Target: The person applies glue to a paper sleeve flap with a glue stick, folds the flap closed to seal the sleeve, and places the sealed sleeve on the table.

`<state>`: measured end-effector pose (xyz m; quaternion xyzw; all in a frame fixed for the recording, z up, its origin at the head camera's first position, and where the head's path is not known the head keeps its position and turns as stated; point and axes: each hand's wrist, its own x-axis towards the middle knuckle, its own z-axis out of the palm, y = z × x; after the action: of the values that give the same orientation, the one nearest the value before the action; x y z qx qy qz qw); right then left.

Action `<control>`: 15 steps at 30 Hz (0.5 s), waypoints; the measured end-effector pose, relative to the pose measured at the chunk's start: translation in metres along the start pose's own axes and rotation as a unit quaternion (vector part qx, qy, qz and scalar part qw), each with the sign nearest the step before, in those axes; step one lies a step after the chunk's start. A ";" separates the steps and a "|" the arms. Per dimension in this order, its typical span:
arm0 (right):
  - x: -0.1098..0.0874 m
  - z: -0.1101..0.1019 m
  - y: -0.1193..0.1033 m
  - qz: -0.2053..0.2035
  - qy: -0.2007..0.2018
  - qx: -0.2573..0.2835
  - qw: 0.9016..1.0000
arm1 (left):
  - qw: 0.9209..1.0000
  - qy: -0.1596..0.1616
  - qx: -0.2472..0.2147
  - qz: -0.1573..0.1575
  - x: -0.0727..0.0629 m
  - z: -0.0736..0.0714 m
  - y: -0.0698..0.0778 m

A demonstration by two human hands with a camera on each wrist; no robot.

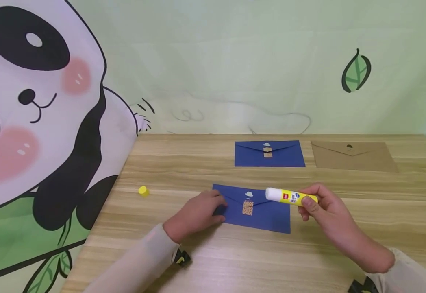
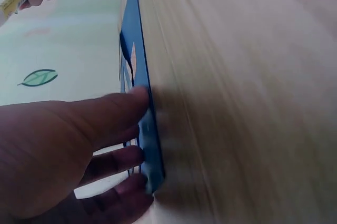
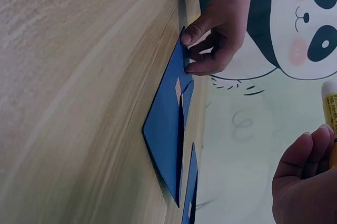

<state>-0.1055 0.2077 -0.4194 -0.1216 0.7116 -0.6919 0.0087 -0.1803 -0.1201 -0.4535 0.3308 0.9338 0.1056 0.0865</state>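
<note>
L hand (image 1: 200,211) rests, fingers apart, on the near blue envelope (image 1: 266,219), prob. steadying it; R hand (image 1: 328,211) pinches the glue stick (image 1: 291,197) above (yellow cap (image 1: 144,191)'s on the table (image 1: 242,264)), prob. so its white end (image 1: 273,193) stays unobstructed.

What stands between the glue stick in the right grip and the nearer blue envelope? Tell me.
Nothing visible does: the glue stick, held in the right grip, is raised off the nearer blue envelope, with open space between. The left grip touches the envelope's left end, to the side of the stick.
</note>
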 end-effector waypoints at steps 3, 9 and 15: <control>0.000 0.000 0.001 0.002 0.003 0.000 1.000 | 1.000 -0.004 0.013 -0.010 0.001 0.000 0.000; 0.000 -0.001 0.001 0.007 0.002 0.001 1.000 | 1.000 -0.016 0.018 -0.020 0.002 0.000 -0.003; 0.001 -0.002 -0.001 0.015 0.004 -0.015 1.000 | 0.999 -0.019 0.023 -0.023 0.003 0.001 -0.004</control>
<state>-0.1065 0.2095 -0.4177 -0.1078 0.7239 -0.6813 0.0143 -0.1846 -0.1209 -0.4556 0.3131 0.9415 0.0761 0.0987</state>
